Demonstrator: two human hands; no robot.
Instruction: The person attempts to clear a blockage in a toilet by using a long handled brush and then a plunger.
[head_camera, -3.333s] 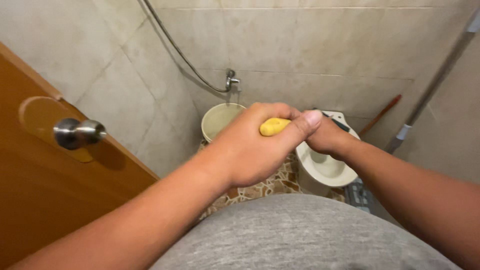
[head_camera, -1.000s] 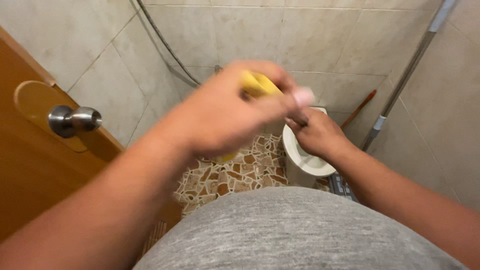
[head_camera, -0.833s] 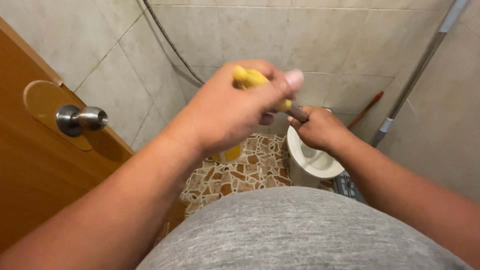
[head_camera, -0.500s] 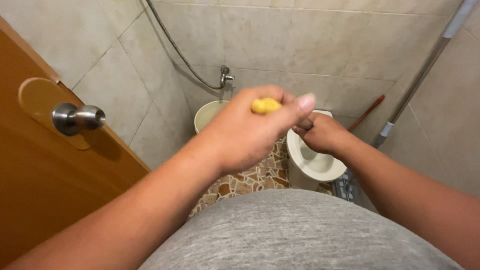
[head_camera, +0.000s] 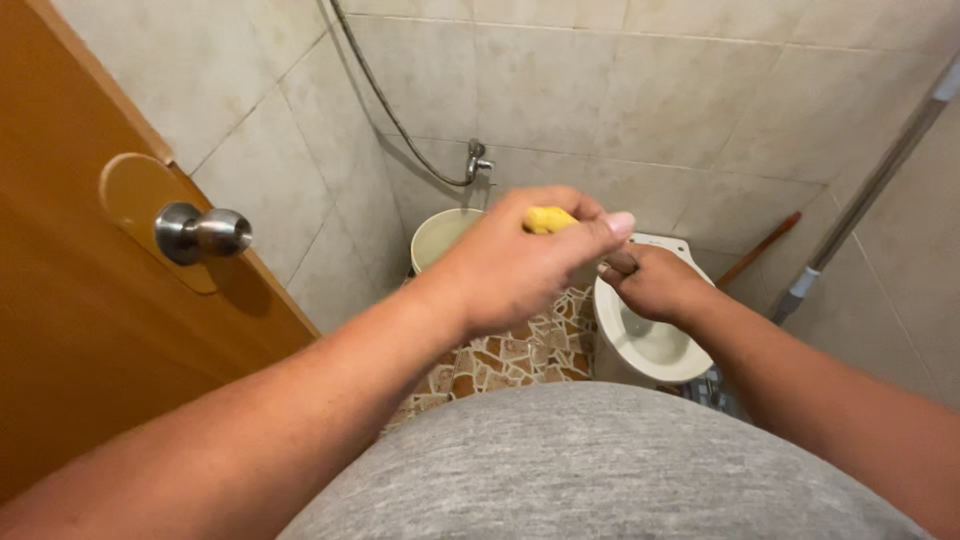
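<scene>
Both hands (head_camera: 520, 265) clasped around yellow object (head_camera: 548, 219)

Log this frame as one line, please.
left hand: gripping yellow object | right hand: closed, contents hidden | below: toilet bowl, bucket | left: door knob

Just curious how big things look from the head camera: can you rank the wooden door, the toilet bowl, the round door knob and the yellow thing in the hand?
1. wooden door
2. toilet bowl
3. door knob
4. yellow thing, mostly hidden inside the left hand, so unsure against the knob.
</scene>
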